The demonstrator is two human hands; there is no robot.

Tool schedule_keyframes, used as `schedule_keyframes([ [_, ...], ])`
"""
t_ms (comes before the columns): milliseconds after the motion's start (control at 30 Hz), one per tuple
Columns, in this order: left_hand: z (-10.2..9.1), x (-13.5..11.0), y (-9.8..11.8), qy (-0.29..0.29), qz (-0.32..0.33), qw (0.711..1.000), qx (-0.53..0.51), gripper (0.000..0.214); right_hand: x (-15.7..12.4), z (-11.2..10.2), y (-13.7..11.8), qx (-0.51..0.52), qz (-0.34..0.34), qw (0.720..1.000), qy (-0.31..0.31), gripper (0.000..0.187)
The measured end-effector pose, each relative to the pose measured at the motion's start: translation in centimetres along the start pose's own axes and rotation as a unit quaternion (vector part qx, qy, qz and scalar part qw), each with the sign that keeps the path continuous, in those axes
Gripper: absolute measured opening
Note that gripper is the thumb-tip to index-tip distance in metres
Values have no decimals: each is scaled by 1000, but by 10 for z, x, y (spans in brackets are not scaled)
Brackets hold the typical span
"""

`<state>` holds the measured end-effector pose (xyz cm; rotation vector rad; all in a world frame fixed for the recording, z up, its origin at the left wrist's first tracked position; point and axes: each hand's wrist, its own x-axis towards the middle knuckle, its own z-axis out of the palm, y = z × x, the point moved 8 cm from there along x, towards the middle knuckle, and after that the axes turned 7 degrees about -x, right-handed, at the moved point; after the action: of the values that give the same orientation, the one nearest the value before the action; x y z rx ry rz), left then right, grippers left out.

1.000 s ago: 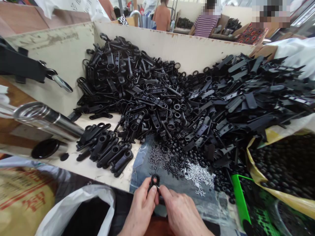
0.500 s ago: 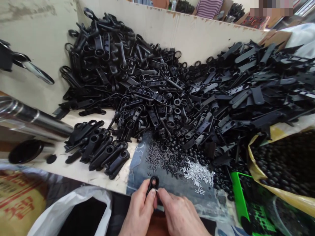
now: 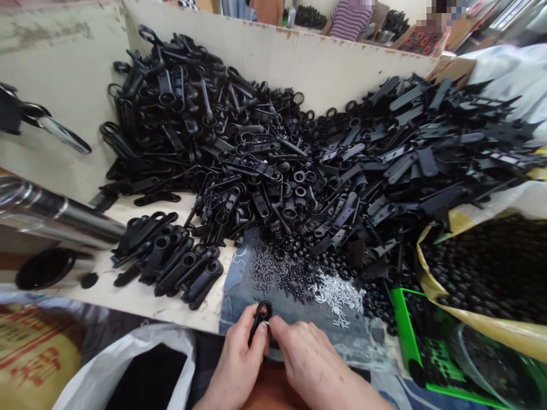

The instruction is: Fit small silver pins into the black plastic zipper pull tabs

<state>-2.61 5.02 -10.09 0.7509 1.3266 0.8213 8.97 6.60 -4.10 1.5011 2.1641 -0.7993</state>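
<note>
Low in the middle of the view, my left hand grips a long black plastic part with a ring-shaped end, thumb on top and ring pointing away from me. My right hand is closed, its fingertips pressed against the right side of this part. A small shiny spot shows at those fingertips; what they pinch is too small to make out. Just beyond my hands lies a dark mat. On it are a heap of short silver pins and scattered tiny dark pieces.
Similar ring-ended parts lie in rows to the left. A large heap of black plastic parts rises behind. At right are a green tray and a yellow-edged sack of black balls. A white bag stands at lower left.
The camera view has shifted slightly, so the heaps at right appear further left. Both hands keep their hold at the black part, with little change in the fingers.
</note>
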Motion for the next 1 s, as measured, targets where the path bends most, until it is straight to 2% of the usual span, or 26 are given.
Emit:
schedule_keyframes([
  [100,6,0,0,-22,2,1000,-3,28,-7,-4,3,32,-8,998,45,28],
  [267,11,-1,2,5,-23,999,-49,30,-38,21,21,148,-67,981,108,34],
  [400,14,-3,10,17,-69,988,-141,36,-67,31,50,235,-45,937,253,38],
  [500,17,-5,26,-11,-56,976,-210,40,-72,31,60,304,-12,896,324,43],
  [567,20,-8,38,-48,-38,963,-261,42,-63,32,64,408,18,861,303,50],
  [633,24,-12,45,-82,-47,946,-311,44,-50,32,67,539,40,803,251,59],
  [700,24,-16,47,-90,-66,933,-343,45,-42,28,71,633,48,743,212,67],
  [767,23,-20,48,-81,-75,929,-352,47,-39,20,78,671,49,711,204,72],
  [833,22,-22,49,-69,-73,932,-349,48,-40,14,86,673,44,706,214,75],
  [1000,27,-23,48,-49,-57,945,-319,53,-45,12,100,639,18,723,264,71],
])
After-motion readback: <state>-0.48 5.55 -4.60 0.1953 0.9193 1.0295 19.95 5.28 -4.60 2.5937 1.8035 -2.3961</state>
